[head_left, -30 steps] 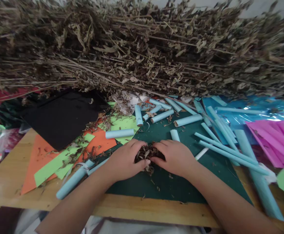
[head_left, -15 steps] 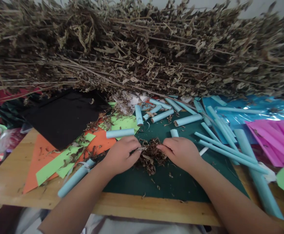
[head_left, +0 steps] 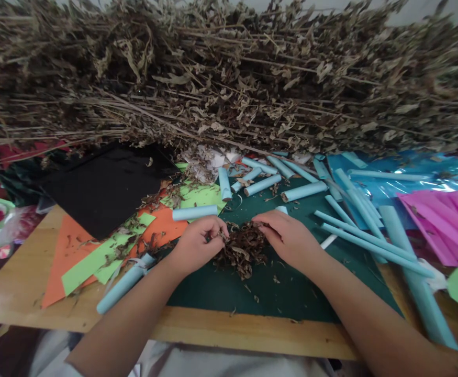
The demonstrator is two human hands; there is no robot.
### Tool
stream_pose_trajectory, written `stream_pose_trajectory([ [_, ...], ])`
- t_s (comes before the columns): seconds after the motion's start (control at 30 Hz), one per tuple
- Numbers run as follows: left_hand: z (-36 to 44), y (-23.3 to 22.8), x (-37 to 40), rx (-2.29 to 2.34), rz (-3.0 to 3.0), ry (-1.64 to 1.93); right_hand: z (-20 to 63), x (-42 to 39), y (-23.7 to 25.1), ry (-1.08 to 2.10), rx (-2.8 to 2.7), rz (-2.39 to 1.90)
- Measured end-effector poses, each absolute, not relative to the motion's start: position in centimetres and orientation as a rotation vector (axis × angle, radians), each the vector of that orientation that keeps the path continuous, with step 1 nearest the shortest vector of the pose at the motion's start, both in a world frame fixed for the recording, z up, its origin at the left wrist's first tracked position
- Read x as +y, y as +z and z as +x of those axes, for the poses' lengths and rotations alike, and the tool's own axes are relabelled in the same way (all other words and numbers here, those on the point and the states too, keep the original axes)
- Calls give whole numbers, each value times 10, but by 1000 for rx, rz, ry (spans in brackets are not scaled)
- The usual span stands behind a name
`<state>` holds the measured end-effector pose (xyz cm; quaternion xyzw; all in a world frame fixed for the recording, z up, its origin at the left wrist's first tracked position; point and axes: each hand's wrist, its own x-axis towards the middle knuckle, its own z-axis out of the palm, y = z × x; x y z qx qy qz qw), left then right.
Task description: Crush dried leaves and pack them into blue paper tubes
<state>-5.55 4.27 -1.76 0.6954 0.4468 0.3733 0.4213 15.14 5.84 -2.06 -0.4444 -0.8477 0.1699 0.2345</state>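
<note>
A small heap of crumbled dried leaves (head_left: 244, 248) lies on the dark green mat (head_left: 291, 298) between my two hands. My left hand (head_left: 203, 241) is at the heap's left side, thumb and fingers pinched on a bit of dried leaf. At the upper right edge of the heap is my right hand (head_left: 286, 235), its fingertips drawn together on some dried leaf. A short pale blue paper tube (head_left: 194, 212) rests just beyond my left hand. The end of another blue tube (head_left: 281, 209) peeks out behind my right hand.
A large mass of dried stalks (head_left: 229, 78) spans the back. Several blue paper tubes (head_left: 304, 191) are scattered behind and to the right. Black sheet (head_left: 107, 183), orange paper (head_left: 58, 267) and green strips (head_left: 91, 267) lie left. Pink paper (head_left: 444, 220) and blue film (head_left: 417, 183) lie right.
My right hand has shifted slightly up and left along the heap's edge, covering more of the short tube behind it. My left hand's fingers have curled a little more.
</note>
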Motion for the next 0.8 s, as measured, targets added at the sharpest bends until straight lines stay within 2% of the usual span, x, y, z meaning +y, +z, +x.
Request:
stream_pose_trajectory([
  [0.17, -55, -16, 45, 1093, 1869, 925, 151, 59, -20, 492, -2334, -1158],
  [0.47, -56, -4, 42, 1092, 2462, 449, 154, 60, -16, 210, -2599, -1311],
  [0.8, -44, -11, 33, 1136, 2516, 208, 143, 54, -18, 306, -2797, -1295],
])
